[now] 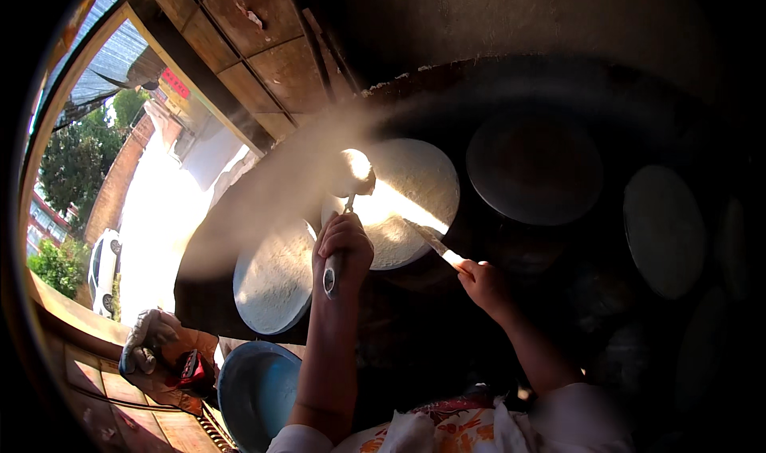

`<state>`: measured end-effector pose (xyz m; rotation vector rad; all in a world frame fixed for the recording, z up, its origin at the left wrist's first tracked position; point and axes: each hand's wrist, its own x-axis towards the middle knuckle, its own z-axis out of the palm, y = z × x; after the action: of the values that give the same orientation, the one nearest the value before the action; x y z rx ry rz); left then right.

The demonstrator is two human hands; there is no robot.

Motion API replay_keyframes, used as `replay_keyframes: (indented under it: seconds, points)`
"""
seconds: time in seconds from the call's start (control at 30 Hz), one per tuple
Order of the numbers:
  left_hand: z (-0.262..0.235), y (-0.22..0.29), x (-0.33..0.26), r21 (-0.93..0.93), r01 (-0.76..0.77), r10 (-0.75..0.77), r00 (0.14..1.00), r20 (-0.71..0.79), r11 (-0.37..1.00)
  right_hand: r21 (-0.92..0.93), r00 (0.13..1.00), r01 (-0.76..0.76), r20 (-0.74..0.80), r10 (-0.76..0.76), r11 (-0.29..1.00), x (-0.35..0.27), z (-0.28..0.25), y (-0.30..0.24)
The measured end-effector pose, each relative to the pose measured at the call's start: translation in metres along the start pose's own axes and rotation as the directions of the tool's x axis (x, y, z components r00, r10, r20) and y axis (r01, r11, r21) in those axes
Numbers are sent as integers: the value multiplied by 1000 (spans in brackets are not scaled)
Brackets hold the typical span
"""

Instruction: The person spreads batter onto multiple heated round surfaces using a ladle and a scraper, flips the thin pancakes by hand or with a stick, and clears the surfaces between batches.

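Your left hand [345, 244] is fisted around a metal ladle [341, 222], handle pointing down toward you, bowl up at 12 o'clock resting on the sunlit flatbread [415, 190]. Your right hand [482, 284] pinches a thin flat stick [435, 244]; its tip runs toward 10 o'clock and touches the same flatbread's lower edge. That flatbread sits mid-griddle [479, 94], on the big dark round plate. A second flatbread [275, 281] lies at 8 o'clock of it, edges overlapping or touching, can't tell which. Two more rounds [533, 167] [664, 230] sit at 2 and 3 o'clock, in shadow. Blue bowl [255, 389] is near your left elbow, crumpled cloth [148, 341] just beyond at 9 o'clock.
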<state>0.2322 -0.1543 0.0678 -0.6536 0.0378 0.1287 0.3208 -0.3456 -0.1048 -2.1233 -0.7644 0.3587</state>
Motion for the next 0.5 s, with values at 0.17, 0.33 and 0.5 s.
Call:
replay_keyframes:
  seconds: [0.17,0.33,0.5]
  points:
    - [3,-63,10,289,293,-278,956,-92,911,242,938,-127,345,37,962,-131,-36,18]
    - [-38,-106,107,206,517,-488,855,-174,831,532,759,-465,-172,628,707,-101,-146,49]
    - [-140,-128,219,66,768,-698,612,-372,638,708,609,-293,-380,696,643,-55,-178,117]
